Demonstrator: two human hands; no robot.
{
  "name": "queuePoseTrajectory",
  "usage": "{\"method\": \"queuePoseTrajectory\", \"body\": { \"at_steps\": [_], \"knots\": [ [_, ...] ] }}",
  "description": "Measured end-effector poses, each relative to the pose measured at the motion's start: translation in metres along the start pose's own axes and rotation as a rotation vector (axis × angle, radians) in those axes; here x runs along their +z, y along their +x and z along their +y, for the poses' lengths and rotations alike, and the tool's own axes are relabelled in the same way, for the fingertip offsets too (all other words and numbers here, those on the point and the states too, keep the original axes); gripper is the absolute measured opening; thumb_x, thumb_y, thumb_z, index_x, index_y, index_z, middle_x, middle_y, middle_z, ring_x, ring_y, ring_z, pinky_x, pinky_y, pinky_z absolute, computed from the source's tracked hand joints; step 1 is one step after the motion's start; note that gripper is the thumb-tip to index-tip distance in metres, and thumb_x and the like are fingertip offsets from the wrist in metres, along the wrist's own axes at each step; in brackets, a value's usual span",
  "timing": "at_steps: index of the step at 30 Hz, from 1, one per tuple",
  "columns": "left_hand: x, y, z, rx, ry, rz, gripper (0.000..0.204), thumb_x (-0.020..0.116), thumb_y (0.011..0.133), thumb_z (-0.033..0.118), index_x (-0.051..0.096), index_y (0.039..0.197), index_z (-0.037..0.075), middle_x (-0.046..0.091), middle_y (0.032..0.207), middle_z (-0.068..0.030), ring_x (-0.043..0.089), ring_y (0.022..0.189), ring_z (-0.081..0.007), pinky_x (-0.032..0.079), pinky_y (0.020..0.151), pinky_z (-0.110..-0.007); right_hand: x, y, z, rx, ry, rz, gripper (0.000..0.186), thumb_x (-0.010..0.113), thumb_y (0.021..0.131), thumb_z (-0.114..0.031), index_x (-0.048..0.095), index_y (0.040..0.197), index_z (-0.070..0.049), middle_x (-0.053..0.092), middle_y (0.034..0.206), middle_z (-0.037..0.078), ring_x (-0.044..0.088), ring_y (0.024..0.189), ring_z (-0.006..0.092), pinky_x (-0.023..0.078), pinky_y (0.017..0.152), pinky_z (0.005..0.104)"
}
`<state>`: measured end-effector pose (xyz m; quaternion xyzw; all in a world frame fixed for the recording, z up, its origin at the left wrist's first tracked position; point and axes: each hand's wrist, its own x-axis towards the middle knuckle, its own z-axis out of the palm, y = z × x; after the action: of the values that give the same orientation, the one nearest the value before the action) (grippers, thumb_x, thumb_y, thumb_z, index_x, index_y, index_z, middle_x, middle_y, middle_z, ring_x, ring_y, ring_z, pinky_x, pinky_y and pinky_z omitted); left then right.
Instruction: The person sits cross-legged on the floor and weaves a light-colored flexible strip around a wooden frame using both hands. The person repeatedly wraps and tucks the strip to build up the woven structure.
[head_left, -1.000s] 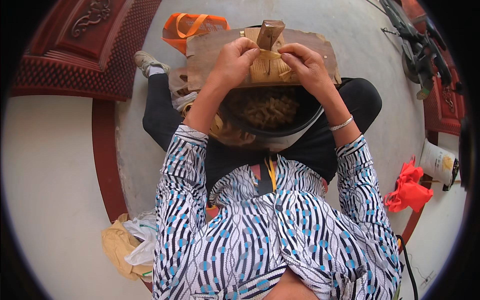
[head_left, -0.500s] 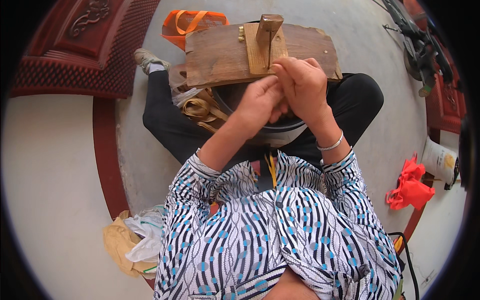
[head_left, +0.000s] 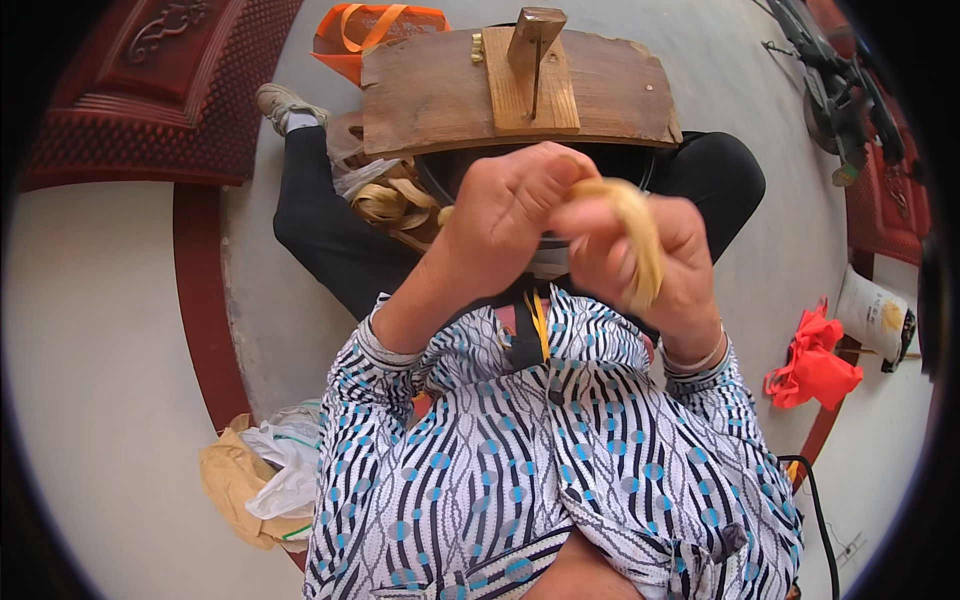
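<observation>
A pale yellow, flat pliable strip (head_left: 645, 245) arches between my hands, in front of my chest. My left hand (head_left: 500, 215) is closed, pinching one part between thumb and fingers. Over the fingers of my right hand (head_left: 680, 275) the strip curls and hangs down; that hand is curled around it, its fingertips partly blurred. Beyond both hands lies a wooden board (head_left: 420, 95) with a lighter wooden block (head_left: 505, 100) on it. A short post (head_left: 535, 35) and a thin upright rod (head_left: 536, 90) stand on the block. Several small yellowish pieces (head_left: 477, 47) sit beside it.
Under the board is a dark bucket (head_left: 432, 170) between my legs. Coiled tan strips (head_left: 385, 203) lie beside my left leg. An orange bag (head_left: 340, 60) stands behind the board. Plastic bags (head_left: 285, 470) lie lower left, a red bag (head_left: 815, 365) at right.
Both hands have come back from the rod toward my chest and moved apart. The yellow strip now shows clearly between them. The board appears slightly higher in view.
</observation>
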<state>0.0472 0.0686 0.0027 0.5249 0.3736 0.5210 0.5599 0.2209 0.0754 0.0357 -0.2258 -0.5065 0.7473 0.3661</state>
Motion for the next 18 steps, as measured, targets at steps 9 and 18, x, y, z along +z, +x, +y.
{"method": "queuePoseTrajectory", "body": {
  "at_steps": [9, 18],
  "knots": [
    [0.02, 0.005, -0.036, -0.189, -0.33, 0.04, 0.035, 0.057, 0.095, 0.007, 0.049, 0.127, -0.001, 0.053, 0.092, 0.0011, 0.044, 0.076, -0.0046, 0.034, 0.065, -0.02, -0.045, 0.041, 0.063, -0.446, -0.974, 0.44, 0.022, 0.063, 0.09, -0.009, 0.07, 0.111, -0.007, 0.072, 0.089, 0.005, 0.063, 0.066, 0.0124, 0.049, 0.062, 0.024],
    [0.0, -0.007, -0.079, 0.352, 0.993, 0.174, 0.02, 0.065, 0.085, 0.005, 0.062, 0.105, 0.003, 0.065, 0.087, -0.0066, 0.062, 0.07, -0.023, 0.051, 0.06, -0.032, -0.064, 0.024, 0.082, -0.175, -1.266, 0.271, 0.011, 0.063, 0.087, -0.015, 0.068, 0.09, -0.006, 0.063, 0.079, 0.005, 0.062, 0.074, 0.0219, 0.047, 0.068, 0.0334]
  ]
}}
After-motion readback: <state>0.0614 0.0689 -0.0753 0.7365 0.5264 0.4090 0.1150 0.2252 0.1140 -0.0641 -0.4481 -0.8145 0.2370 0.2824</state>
